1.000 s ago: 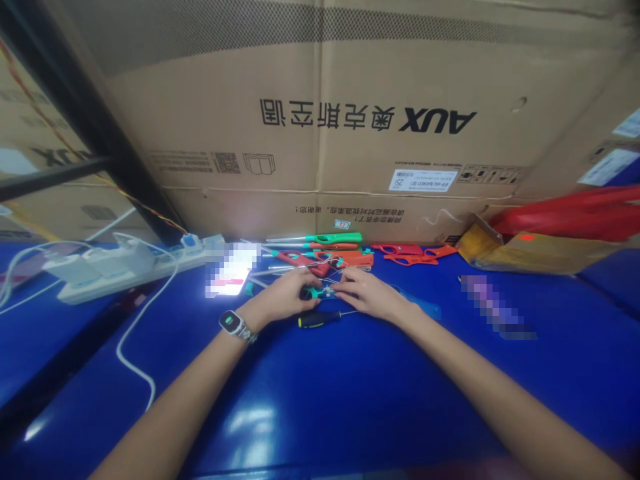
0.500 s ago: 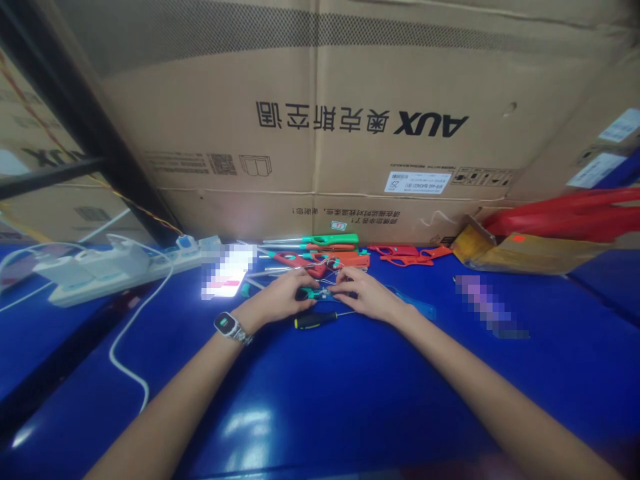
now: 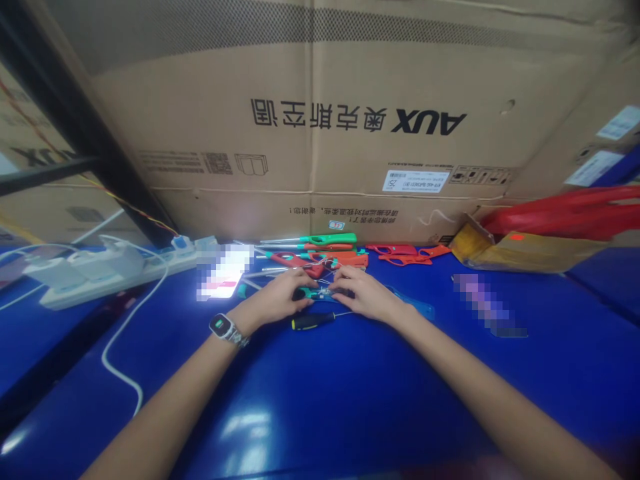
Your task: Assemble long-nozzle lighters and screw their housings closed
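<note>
Btwn the fingers (image 3: 343, 285), a sm. teal pc. (image 3: 313, 293) shows, partly hidden.

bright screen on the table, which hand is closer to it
Left. The left hand is just right of the bright screen; the right hand is farther right.

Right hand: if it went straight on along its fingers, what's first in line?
Probably the small teal part between the hands, right at the fingertips of the right hand; then the left hand. Depth is unclear from this one view.
</note>
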The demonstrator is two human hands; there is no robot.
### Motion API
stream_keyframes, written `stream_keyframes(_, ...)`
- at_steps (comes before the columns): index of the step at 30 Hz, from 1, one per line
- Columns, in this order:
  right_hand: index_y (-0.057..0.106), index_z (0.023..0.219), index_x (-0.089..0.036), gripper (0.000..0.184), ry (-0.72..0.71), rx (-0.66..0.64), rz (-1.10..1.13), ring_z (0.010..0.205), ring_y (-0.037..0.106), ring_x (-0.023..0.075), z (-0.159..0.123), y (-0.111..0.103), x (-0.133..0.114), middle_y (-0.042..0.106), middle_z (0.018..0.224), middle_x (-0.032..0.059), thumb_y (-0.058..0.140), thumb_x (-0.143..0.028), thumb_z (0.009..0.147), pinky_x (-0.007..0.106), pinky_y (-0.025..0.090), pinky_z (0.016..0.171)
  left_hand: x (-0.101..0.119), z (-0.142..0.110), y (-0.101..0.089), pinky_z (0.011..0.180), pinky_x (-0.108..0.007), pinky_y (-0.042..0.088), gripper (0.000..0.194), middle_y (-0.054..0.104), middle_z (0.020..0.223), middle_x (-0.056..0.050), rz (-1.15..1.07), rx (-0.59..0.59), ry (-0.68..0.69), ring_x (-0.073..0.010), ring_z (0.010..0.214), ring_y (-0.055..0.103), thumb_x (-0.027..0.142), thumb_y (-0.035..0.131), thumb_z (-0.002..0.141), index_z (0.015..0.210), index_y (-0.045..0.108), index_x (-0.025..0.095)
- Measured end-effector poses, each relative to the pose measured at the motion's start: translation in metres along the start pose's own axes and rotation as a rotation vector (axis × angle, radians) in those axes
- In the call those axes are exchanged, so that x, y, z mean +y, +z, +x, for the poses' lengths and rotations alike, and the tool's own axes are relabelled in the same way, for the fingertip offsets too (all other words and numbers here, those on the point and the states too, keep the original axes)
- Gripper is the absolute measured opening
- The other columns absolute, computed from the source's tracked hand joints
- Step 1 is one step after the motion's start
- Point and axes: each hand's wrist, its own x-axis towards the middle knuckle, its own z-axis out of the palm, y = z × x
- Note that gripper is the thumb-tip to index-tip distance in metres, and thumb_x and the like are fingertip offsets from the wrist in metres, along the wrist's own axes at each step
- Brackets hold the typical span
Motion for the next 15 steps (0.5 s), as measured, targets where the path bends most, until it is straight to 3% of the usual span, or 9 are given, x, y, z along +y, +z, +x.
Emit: stream_keyframes(15,0.073,0.103,-0.019,0.017,-0.069,0.075,0.027,0.093,0.059,0.0203,-0.0041,0.0068,0.0032,0.061,0.098,0.0086,0.059,-0.023,0.095,0.037,0.053,0.083,-0.0048,-0.001,0.0012,0.097,-0.041,0.046,0.031,0.06,0.112,-0.008,-0.016,0.008,0.021,-0.0246,0.107,0.058,0.029,0.062,0.089,0.119,0.065,0.022)
